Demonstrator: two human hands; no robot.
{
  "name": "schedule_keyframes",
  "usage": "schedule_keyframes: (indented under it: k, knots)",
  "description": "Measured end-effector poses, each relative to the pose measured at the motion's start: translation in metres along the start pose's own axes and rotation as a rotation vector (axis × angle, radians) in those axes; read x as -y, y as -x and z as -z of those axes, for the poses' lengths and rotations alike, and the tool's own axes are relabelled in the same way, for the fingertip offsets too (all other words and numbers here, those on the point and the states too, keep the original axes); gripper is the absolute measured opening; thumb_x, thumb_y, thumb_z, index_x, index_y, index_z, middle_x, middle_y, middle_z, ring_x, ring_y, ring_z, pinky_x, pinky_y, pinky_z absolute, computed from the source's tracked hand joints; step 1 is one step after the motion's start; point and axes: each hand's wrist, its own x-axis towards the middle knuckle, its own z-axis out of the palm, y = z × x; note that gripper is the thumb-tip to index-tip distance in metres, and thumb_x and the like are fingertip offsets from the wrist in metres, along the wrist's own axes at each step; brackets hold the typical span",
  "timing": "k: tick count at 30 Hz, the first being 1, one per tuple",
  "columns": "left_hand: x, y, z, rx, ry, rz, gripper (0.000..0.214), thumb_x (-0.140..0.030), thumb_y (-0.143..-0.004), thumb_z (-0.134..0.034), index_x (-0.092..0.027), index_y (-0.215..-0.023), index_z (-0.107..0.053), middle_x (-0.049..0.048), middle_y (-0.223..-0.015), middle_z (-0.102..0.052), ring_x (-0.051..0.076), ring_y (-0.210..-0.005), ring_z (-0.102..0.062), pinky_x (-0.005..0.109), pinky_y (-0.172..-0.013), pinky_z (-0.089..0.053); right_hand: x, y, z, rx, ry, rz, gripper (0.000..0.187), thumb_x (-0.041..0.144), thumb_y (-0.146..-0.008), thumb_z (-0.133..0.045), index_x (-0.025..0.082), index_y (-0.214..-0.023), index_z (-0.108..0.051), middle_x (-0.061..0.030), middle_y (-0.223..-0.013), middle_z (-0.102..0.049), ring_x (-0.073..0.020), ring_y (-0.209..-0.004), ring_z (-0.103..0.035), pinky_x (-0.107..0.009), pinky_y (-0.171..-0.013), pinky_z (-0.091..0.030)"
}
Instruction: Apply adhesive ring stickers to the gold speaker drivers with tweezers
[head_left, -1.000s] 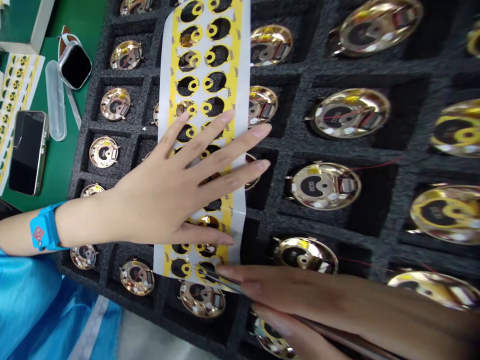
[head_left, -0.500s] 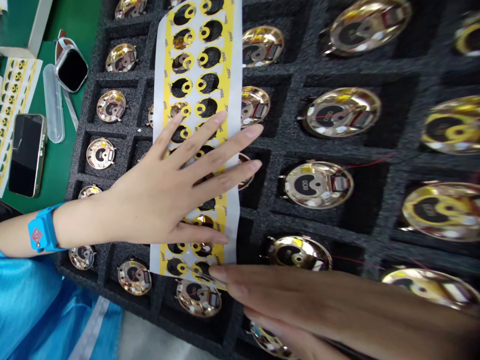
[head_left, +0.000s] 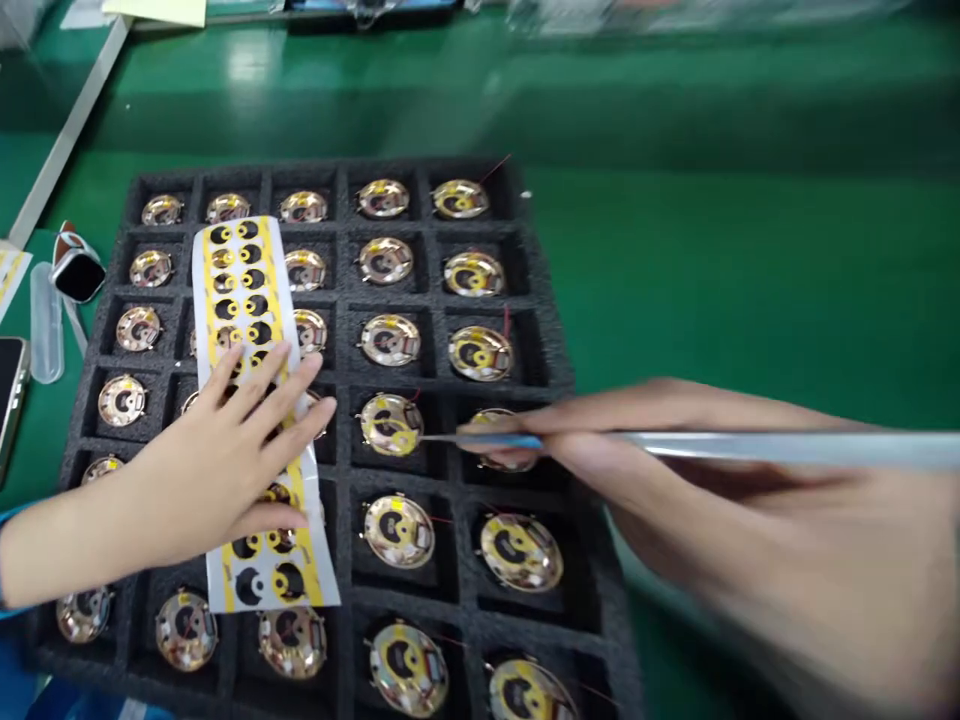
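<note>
My left hand (head_left: 217, 455) lies flat with fingers spread on a white sheet of yellow and black stickers (head_left: 251, 400), which rests across a black foam tray (head_left: 442, 460). The tray's square pockets hold several round gold metal parts. My right hand (head_left: 720, 520), blurred by motion, grips metal tweezers (head_left: 480, 439). The tweezer tip touches the gold part (head_left: 390, 424) in the tray's middle, which carries a yellow sticker.
The tray sits on a green mat (head_left: 712, 270). At the left edge lie a smartwatch (head_left: 75, 272), a clear plastic tube (head_left: 45, 320) and a phone (head_left: 9, 385). Another sticker sheet (head_left: 9, 272) shows at far left. Blurred items line the far edge.
The view has pulled back and up, showing the whole tray. My right hand moved the tweezers from the sheet's lower end to a gold part in the middle. The left hand stays on the sheet.
</note>
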Motion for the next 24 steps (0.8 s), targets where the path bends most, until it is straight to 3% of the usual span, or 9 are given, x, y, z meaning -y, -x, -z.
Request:
schedule_keyframes:
  k: [3, 6, 10, 14, 18, 24]
  knots:
    - [-0.008, -0.01, 0.009, -0.036, -0.032, -0.137, 0.07, -0.057, -0.085, -0.059, -0.008, -0.133, -0.051, 0.0179, -0.144, -0.048, 0.037, -0.135, -0.041, 0.053, -0.111, -0.031, -0.008, -0.014, 0.002, 0.034, -0.154, -0.008, 0.007, 0.03, -0.08, -0.074, 0.037, -0.079, -0.074, 0.0035, -0.076, -0.072, -0.0137, -0.065, -0.071, -0.018, -0.062, -0.06]
    - [-0.014, -0.021, 0.011, -0.065, -0.018, -0.266, 0.056, -0.053, -0.09, -0.054, -0.009, -0.125, -0.059, 0.0126, -0.131, -0.061, 0.029, -0.122, -0.054, 0.043, -0.104, -0.04, -0.012, -0.019, 0.002, 0.056, -0.138, -0.026, 0.004, 0.031, -0.078, -0.071, 0.029, -0.076, -0.073, -0.0003, -0.074, -0.072, -0.0152, -0.061, -0.07, -0.018, -0.053, -0.057]
    - [-0.013, -0.029, 0.004, -0.133, -0.001, -0.3, 0.045, -0.042, -0.097, -0.046, -0.007, -0.12, -0.061, 0.0101, -0.118, -0.066, 0.025, -0.11, -0.059, 0.039, -0.092, -0.047, -0.011, -0.023, 0.004, 0.086, -0.109, -0.072, 0.014, 0.034, -0.077, -0.068, 0.021, -0.072, -0.071, -0.0037, -0.071, -0.072, -0.0158, -0.055, -0.067, -0.018, -0.043, -0.052]
    - [-0.008, -0.029, -0.001, -0.167, 0.054, -0.286, 0.044, -0.037, -0.1, -0.04, -0.003, -0.115, -0.062, 0.0103, -0.113, -0.068, 0.025, -0.115, -0.057, 0.038, -0.094, -0.048, -0.009, -0.021, 0.002, 0.114, -0.129, -0.051, 0.011, 0.03, -0.081, -0.065, 0.024, -0.075, -0.072, -0.0021, -0.074, -0.072, -0.0157, -0.059, -0.069, -0.016, -0.046, -0.054]
    - [-0.005, -0.027, 0.002, -0.161, 0.146, -0.256, 0.04, -0.034, -0.099, -0.043, -0.002, -0.115, -0.062, 0.0109, -0.117, -0.067, 0.026, -0.118, -0.057, 0.036, -0.098, -0.049, -0.012, -0.011, -0.003, 0.119, -0.117, 0.02, 0.011, 0.026, -0.087, -0.064, 0.031, -0.083, -0.073, 0.0035, -0.081, -0.073, -0.0147, -0.067, -0.071, -0.015, -0.059, -0.059]
    - [-0.005, -0.028, 0.004, -0.172, 0.225, -0.201, 0.033, -0.029, -0.096, -0.05, -0.004, -0.113, -0.064, 0.0085, -0.11, -0.07, 0.026, -0.119, -0.058, 0.035, -0.1, -0.049, -0.024, -0.001, -0.001, 0.104, 0.024, 0.121, 0.016, 0.026, -0.093, -0.06, 0.038, -0.093, -0.071, 0.0088, -0.088, -0.073, -0.0142, -0.073, -0.072, -0.013, -0.063, -0.061]
